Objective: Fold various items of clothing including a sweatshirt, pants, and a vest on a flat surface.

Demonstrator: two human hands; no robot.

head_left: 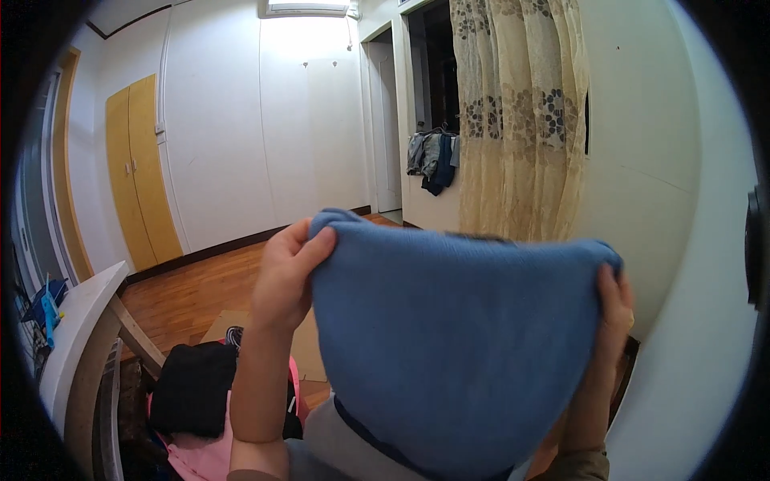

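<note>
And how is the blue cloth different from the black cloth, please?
The blue cloth is held up by the left hand and right hand; the black cloth lies lower, at left. The blue cloth hangs spread out, while the black cloth looks compact. Both look plain, with no visible pattern.

White walls were brightly lit, the floor was laid with wood, a yellow cupboard was seen at left, and a dark window was partly covered by a flowered curtain.

I hold a broad, plain blue fabric piece up by its bunched upper corners, its top edge sagging slightly, its lower edge hanging rounded.
</note>
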